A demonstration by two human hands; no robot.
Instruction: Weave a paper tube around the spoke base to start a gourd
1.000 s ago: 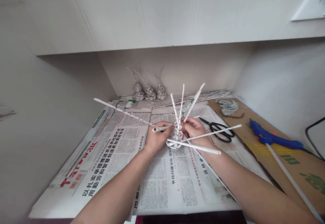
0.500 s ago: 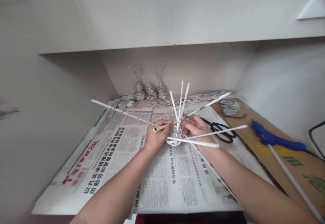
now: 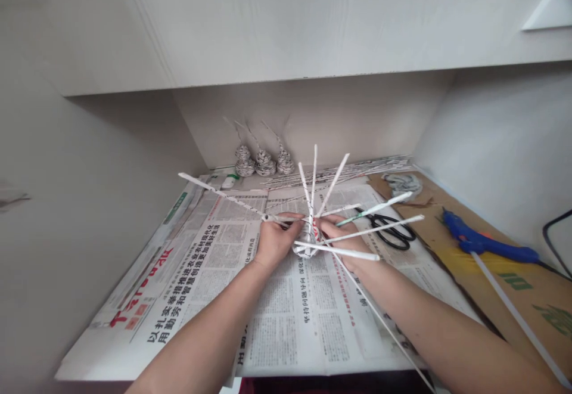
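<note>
Between my two hands is a small woven paper piece (image 3: pixel 305 248) with rolled-paper sticks fanning out from it up, left and right. My left hand (image 3: pixel 277 240) is closed on its left side, thumb and fingers pinching at the base of the sticks. On the other side my right hand (image 3: pixel 343 236) is closed round the piece, its fingers partly hidden behind the sticks. A green-tinged paper stick (image 3: pixel 379 208) crosses over the right hand. One long thin paper strip (image 3: pixel 384 319) trails down over the right forearm toward the front edge.
Newspaper (image 3: pixel 210 287) covers the tabletop. Black scissors (image 3: pixel 393 232) lie right of my hands, and a blue glue gun (image 3: pixel 487 240) rests on cardboard (image 3: pixel 504 310). Three woven paper gourds (image 3: pixel 265 164) stand at the back beside loose paper sticks (image 3: pixel 348 170). A cabinet (image 3: pixel 304 24) overhangs the back.
The fan of sticks has turned and spread slightly, with the green-tinged stick now lower. My right fingers have moved down and closer in to the woven piece.
</note>
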